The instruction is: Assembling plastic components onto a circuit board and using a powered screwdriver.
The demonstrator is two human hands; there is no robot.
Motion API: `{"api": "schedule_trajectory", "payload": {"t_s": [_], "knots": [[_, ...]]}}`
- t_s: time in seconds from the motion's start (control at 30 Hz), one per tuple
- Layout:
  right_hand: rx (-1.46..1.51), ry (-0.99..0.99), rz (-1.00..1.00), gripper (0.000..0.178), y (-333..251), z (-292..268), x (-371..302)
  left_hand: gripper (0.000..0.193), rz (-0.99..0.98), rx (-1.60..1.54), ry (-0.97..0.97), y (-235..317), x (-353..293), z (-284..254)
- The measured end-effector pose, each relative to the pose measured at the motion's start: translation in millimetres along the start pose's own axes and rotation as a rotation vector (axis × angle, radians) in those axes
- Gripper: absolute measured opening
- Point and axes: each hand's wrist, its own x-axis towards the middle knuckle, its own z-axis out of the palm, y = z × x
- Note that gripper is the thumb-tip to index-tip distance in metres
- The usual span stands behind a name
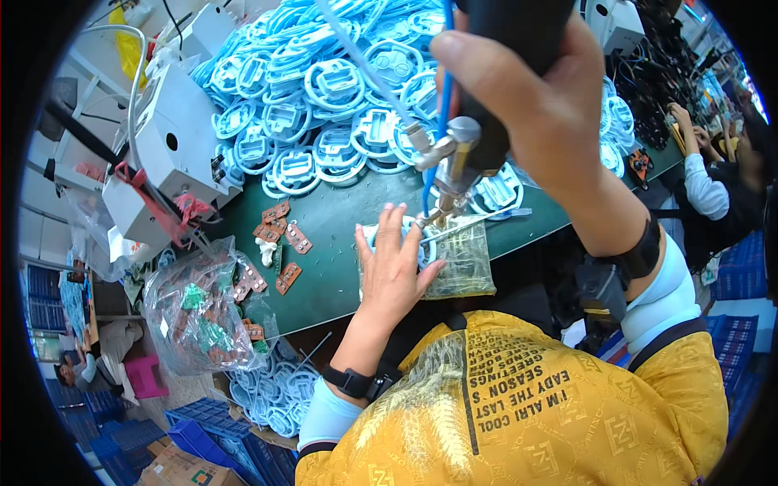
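My right hand (551, 113) is wrapped round a black powered screwdriver (512, 36) with a metal nose, a clear feed tube and a blue tube. Its tip points down beside the fingertips of my left hand (391, 271). That hand lies flat with its fingers spread, pressing on a light-blue round plastic part (427, 255), most of which is hidden under it. Beneath the part is a pad wrapped in clear yellowish tape (470, 271). A thin rod (462, 231) lies across the pad near the tip.
Light-blue round parts with cords (324, 105) are heaped at the back of the green table (332, 235). Reddish-brown small plates (288, 277) and a clear bag (207, 316) lie left, near a white metal box (166, 146). Another person (705, 186) works at far right.
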Motion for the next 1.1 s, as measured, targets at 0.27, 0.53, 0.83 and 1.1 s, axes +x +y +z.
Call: {"api": "schedule_trajectory", "payload": {"t_s": [0.27,0.53,0.83,1.1], "knots": [[0.092,0.038,0.016,0.037,40,6,-11,0.043,0.099,0.024,0.0,5,-12,21],[-0.097,0.154,0.027,0.025,45,11,-29,0.037,0.105,0.008,0.027,6,-11,23],[-0.166,0.113,-0.046,0.039,40,7,0,0.044,0.092,0.057,-0.017,3,-16,13],[-0.221,0.097,-0.028,0.044,47,-13,25,0.075,-0.12,0.026,0.012,-11,-5,-27]]}}
